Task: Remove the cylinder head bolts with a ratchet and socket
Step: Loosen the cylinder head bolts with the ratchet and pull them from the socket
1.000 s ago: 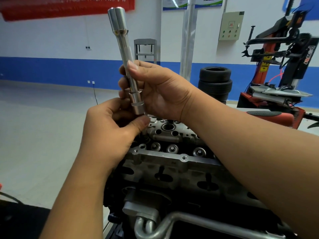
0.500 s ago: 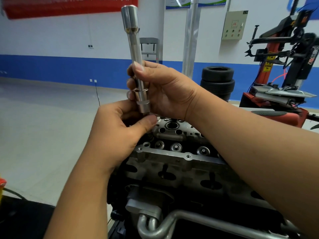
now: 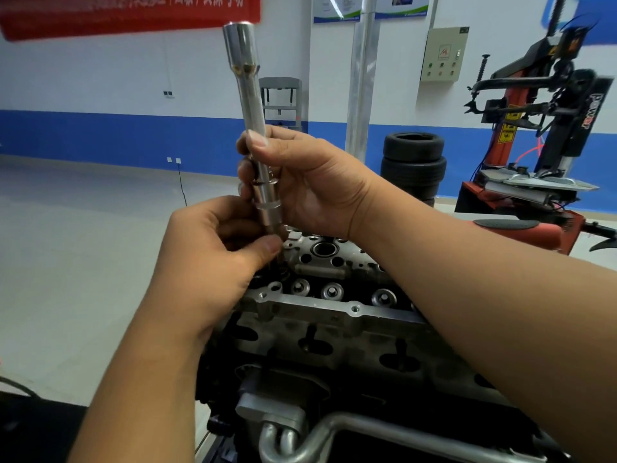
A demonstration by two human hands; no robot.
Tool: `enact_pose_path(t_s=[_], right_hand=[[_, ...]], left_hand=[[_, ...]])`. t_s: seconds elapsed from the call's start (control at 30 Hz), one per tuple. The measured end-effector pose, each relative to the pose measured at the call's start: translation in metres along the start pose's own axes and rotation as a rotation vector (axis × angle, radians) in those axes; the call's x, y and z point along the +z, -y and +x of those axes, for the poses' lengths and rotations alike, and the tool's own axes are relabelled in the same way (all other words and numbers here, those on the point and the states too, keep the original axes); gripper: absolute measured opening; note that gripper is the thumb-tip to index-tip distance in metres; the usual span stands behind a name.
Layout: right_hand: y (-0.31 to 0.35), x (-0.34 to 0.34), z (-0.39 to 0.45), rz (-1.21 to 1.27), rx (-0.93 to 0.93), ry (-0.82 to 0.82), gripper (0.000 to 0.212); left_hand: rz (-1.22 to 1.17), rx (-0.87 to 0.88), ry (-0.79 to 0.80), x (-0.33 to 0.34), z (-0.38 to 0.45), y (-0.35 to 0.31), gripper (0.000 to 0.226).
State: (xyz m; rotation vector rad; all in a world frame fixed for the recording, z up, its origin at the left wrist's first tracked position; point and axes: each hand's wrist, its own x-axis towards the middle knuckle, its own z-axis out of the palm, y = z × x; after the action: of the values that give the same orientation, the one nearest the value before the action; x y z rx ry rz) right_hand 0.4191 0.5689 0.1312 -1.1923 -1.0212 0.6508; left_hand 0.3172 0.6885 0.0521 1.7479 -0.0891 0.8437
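A long chrome extension bar with a socket [image 3: 248, 105] stands nearly upright above the far left end of the aluminium cylinder head [image 3: 334, 315]. My right hand [image 3: 307, 182] is wrapped around the bar's middle. Below it, my left hand [image 3: 213, 259] pinches the bar's lower tip between thumb and fingers, just above the head. What sits at that tip is hidden by my fingers. No ratchet handle shows.
The engine fills the lower middle, with a metal pipe [image 3: 334, 432] along its near side. Stacked tyres [image 3: 414, 165] and a red tyre changer [image 3: 541, 155] stand at the right. A steel post [image 3: 362, 81] rises behind the head. Open floor lies to the left.
The bar and both hands have dropped slightly in view and the bar stands a little straighter. Both grips look unchanged.
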Motion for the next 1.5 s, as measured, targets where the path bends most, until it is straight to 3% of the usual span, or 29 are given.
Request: enact_pose_path(t_s=[0.1, 0.2, 0.27, 0.43, 0.6, 0.77, 0.97, 1.13, 1.23, 1.27, 1.43, 1.5], right_hand=[[0.000, 0.000, 0.001, -0.014, -0.006, -0.009, 0.012], [0.001, -0.001, 0.001, -0.021, -0.002, -0.004, 0.012], [0.001, -0.001, 0.000, -0.016, 0.003, -0.003, 0.012], [0.001, 0.000, 0.000, -0.027, 0.006, -0.012, 0.013], [0.002, -0.003, -0.001, -0.042, 0.006, -0.027, 0.013], [0.001, -0.003, 0.001, -0.019, -0.004, 0.000, 0.012], [0.002, -0.006, 0.001, -0.037, -0.009, -0.008, 0.011], [0.001, -0.004, 0.000, -0.053, -0.008, 0.007, 0.013], [0.001, -0.004, 0.000, -0.063, -0.011, 0.000, 0.013], [0.001, -0.004, 0.001, -0.064, -0.010, -0.003, 0.013], [-0.001, -0.003, 0.002, -0.088, 0.012, 0.012, 0.015], [0.000, -0.002, 0.002, -0.077, 0.020, 0.015, 0.014]], left_hand=[[0.009, -0.022, -0.106, 0.006, -0.002, -0.002, 0.035], [-0.078, -0.031, 0.010, 0.001, -0.003, -0.003, 0.023], [-0.053, -0.003, 0.050, -0.002, -0.002, -0.002, 0.031], [-0.003, -0.015, -0.119, 0.003, -0.003, -0.003, 0.036], [-0.042, -0.054, -0.006, 0.002, -0.003, -0.004, 0.032], [0.018, -0.052, -0.129, 0.004, -0.004, -0.005, 0.036], [0.019, -0.072, 0.025, 0.001, -0.004, -0.007, 0.041], [0.065, -0.055, -0.146, 0.006, -0.006, -0.008, 0.038], [0.035, -0.048, 0.016, 0.005, -0.005, -0.010, 0.027], [0.046, -0.042, 0.049, 0.005, -0.006, -0.010, 0.033], [0.159, -0.031, -0.159, 0.014, -0.006, -0.010, 0.034], [0.138, -0.030, -0.123, 0.013, -0.006, -0.010, 0.033]])
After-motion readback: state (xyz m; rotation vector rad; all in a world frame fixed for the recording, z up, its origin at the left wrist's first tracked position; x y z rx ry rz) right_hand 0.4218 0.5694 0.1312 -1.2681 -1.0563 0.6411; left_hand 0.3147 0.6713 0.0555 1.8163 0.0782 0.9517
